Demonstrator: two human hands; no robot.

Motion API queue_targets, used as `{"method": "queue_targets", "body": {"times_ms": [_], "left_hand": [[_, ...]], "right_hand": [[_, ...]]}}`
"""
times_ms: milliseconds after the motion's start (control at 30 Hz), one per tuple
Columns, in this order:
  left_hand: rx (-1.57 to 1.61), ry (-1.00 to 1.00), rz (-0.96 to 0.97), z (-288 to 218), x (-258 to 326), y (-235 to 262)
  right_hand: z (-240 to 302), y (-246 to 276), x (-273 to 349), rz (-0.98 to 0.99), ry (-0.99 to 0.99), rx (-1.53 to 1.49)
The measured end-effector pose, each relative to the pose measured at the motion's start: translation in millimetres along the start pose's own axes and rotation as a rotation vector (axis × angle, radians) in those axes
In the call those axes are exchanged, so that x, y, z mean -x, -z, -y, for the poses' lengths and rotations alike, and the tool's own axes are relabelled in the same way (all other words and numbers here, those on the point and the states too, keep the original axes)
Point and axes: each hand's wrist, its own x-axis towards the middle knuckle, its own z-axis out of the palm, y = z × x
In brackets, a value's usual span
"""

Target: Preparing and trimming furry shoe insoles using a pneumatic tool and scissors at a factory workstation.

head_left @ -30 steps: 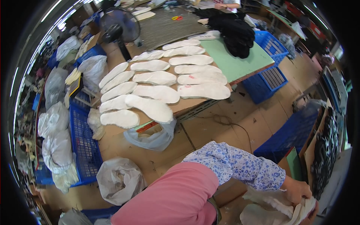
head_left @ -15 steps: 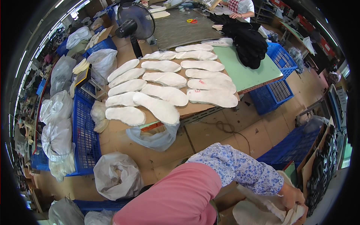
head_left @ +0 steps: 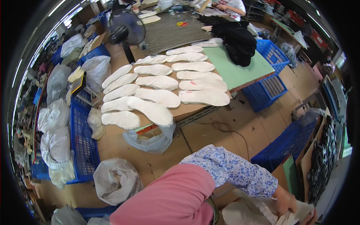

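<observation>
My left arm, in a blue-flowered sleeve cover, reaches across to the lower right. There my left hand (head_left: 285, 203) is closed on a white fleecy insole (head_left: 290, 217). At the picture's rim, a small part of my right hand (head_left: 310, 216) shows against the same white pieces; most of it is cut off. Another white insole (head_left: 237, 213) lies just left of my left hand, among more white fleecy material. Several rows of white insoles (head_left: 157, 98) lie on the table (head_left: 189, 109) ahead, a few with red marks.
A green board (head_left: 258, 73) carries a black fabric pile (head_left: 238, 41). Scissors (head_left: 182, 24) lie on the far table, near a co-worker's arm (head_left: 225, 6). A fan (head_left: 127, 32) stands at the left. Blue crates (head_left: 84, 142) and plastic bags (head_left: 116, 180) flank me.
The view has turned slightly, so the table scene sits further left. My left hand has moved a little lower, still on the white pieces; less of them shows at the lower rim.
</observation>
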Motion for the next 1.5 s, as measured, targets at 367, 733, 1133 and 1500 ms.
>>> {"method": "queue_targets", "body": {"times_ms": [367,733,1133,1500], "left_hand": [[0.284,-0.014,-0.167,-31.7,-35.7,-23.0],[0.696,0.494,0.148,24.1,-92.2,-0.9],[0.509,0.604,0.187,68.7,-174.9,9.2],[0.551,0.59,-0.048,131.5,-218.2,21.7]], "right_hand": [[-78.2,6.8,89.3,0.358,-0.332,-0.244],[-4.2,-10.6,46.7,-0.053,-0.673,-0.654],[-187.8,2.8,213.7,-0.215,-1.121,0.06],[-279.1,120.5,377.8,0.061,-1.233,0.678]]}}
